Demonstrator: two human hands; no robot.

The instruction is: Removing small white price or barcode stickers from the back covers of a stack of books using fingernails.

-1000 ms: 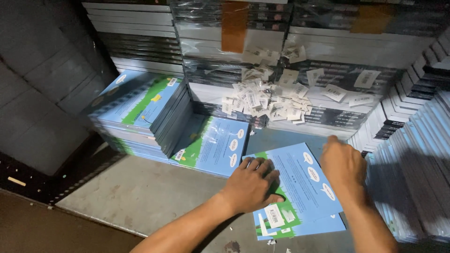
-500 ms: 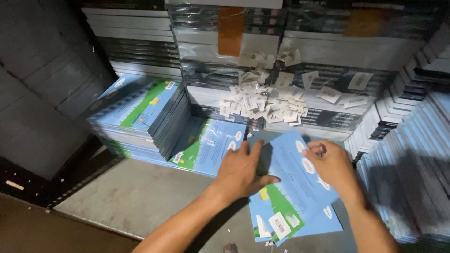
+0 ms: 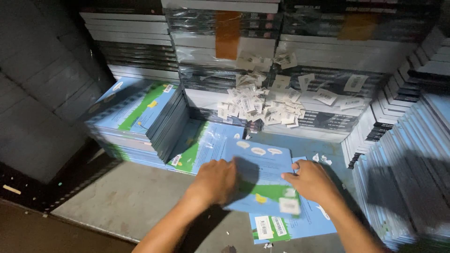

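A thin blue and green book (image 3: 260, 178) is lifted at a slant above another like it (image 3: 304, 222) that lies flat on the grey surface. My left hand (image 3: 213, 180) grips the raised book's left edge. My right hand (image 3: 314, 180) holds its right edge, fingers on the cover. The raised book is blurred at its lower corner.
A stack of the same blue books (image 3: 136, 119) stands at the left, with more (image 3: 204, 145) flat beside it. Wrapped bundles (image 3: 262, 51) covered in small white stickers (image 3: 262, 103) fill the back. Rows of books on edge (image 3: 408, 154) line the right. A grey surface (image 3: 126, 201) spreads to the front left.
The top book has been lifted and swung round off the one beneath it. Both hands moved with it, the left from flat on the cover to its edge.
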